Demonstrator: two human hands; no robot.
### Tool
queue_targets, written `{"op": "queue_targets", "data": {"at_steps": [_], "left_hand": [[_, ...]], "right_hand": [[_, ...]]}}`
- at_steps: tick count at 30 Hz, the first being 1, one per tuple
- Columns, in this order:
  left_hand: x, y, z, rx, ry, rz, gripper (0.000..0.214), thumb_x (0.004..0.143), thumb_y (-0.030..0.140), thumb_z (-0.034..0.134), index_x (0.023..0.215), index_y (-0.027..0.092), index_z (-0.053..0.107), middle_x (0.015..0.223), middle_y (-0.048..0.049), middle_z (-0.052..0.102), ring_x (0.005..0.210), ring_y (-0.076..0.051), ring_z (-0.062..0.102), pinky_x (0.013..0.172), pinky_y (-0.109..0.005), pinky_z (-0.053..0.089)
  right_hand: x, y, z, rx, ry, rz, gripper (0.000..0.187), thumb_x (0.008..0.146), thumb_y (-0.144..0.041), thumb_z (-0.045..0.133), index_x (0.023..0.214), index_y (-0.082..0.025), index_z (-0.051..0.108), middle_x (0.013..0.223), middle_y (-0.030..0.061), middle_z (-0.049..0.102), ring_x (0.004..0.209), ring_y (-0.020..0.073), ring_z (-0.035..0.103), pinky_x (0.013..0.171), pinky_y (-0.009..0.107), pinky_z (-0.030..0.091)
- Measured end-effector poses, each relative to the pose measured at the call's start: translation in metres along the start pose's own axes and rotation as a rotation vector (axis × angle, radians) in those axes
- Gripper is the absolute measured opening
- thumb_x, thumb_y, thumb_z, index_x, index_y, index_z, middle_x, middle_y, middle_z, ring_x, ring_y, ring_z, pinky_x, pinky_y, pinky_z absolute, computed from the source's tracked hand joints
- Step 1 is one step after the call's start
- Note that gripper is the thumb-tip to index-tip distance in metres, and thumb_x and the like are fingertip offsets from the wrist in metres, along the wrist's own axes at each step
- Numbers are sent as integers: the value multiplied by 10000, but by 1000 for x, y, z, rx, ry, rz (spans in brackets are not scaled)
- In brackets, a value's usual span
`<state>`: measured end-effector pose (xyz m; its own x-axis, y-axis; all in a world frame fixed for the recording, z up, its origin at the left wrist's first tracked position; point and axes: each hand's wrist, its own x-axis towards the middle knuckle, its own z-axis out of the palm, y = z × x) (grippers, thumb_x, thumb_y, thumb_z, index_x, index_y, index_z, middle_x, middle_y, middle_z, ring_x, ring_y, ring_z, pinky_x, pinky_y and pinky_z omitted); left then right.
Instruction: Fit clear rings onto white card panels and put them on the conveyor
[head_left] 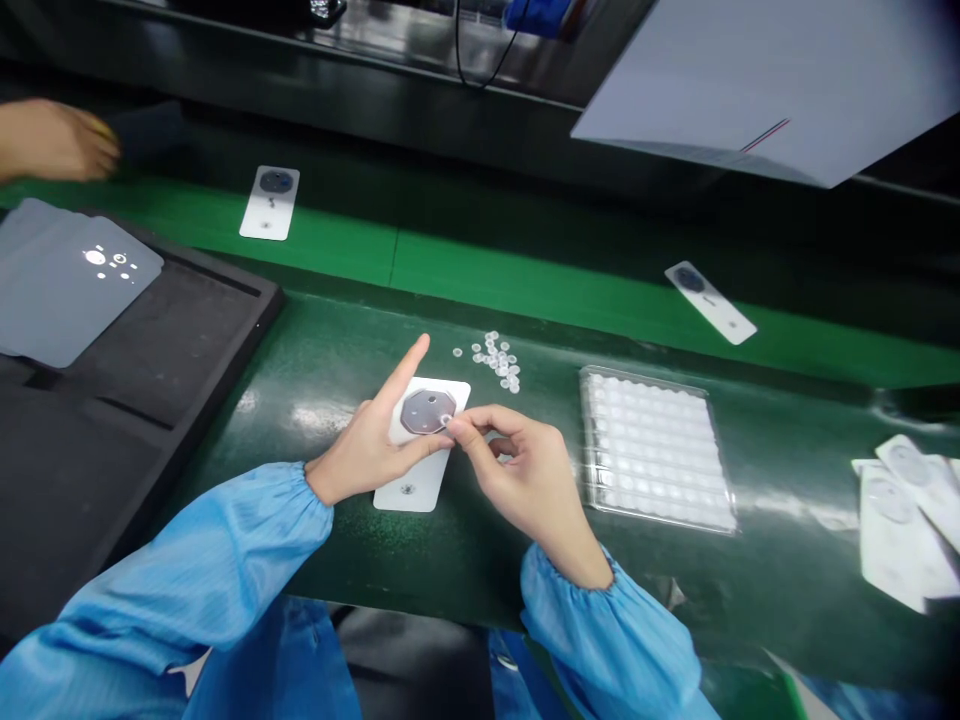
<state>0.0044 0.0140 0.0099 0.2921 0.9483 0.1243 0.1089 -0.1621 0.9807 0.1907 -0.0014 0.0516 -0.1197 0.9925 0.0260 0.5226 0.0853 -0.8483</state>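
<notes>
My left hand [367, 445] lies over a white rectangular card [409, 490], with the thumb stretched across it and the index finger raised. On the card sits a dark grey round disc [427, 412]. My right hand [521, 470] pinches a tiny transparent round piece [448, 421] between thumb and forefinger, at the disc's right edge. Just beyond the card lies a small heap of loose transparent round pieces [496, 362]. A transparent blister tray [652, 450] with rows of pockets stands to the right of my right hand.
Black foam tray [142, 350] with a grey sheet [67, 280] at left. Another person's hand [56, 142] at upper left. Two similar cards [270, 203] [709, 302] lie on the green belt [480, 265]. Several white cards [900, 525] overlap at right. Large pale sheet [750, 80] overhead.
</notes>
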Motion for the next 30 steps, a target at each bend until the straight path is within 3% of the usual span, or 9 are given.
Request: {"op": "queue_targets", "data": {"at_steps": [4, 12, 20, 25, 30], "left_hand": [[0, 0, 0, -36, 23, 10, 1044, 823, 354, 822, 1655, 299, 194, 1210, -84, 703, 990, -290, 710, 931, -418, 582], [0, 3, 0, -114, 32, -42, 1063, 811, 342, 833, 1657, 299, 191, 1129, -68, 716, 873, -257, 708, 879, -400, 581], [-3, 10, 2, -180, 31, -69, 1194, 832, 346, 817, 1664, 281, -37, 964, -51, 727, 767, -230, 694, 768, -387, 599], [-6, 12, 0, -271, 50, -66, 1160, 830, 335, 824, 1667, 295, 21, 795, 3, 661, 624, -169, 593, 612, -286, 528], [-1, 11, -1, -365, 81, -175, 1025, 861, 347, 790, 1659, 237, 158, 714, 32, 621, 569, -119, 542, 548, -222, 471]], "right_hand": [[0, -1, 1, -27, 13, 2, 240, 953, -349, 645, 829, -175, 755, 825, 40, 762, 597, 128, 634, 494, 220, 452], [3, -4, 4, -76, 33, -16, 218, 947, -331, 656, 823, -181, 752, 809, 25, 761, 564, 111, 613, 478, 210, 435], [7, -13, -1, -81, 25, 25, 271, 916, -395, 705, 764, -175, 750, 690, 25, 732, 529, 125, 598, 497, 236, 458], [13, -9, -3, 190, -36, 96, 353, 784, -473, 835, 954, -170, 779, 937, 95, 795, 773, 218, 739, 546, 254, 561], [9, 2, 7, 361, -47, 87, 331, 865, -508, 752, 920, -188, 812, 888, 82, 804, 801, 255, 762, 684, 337, 630]]}}
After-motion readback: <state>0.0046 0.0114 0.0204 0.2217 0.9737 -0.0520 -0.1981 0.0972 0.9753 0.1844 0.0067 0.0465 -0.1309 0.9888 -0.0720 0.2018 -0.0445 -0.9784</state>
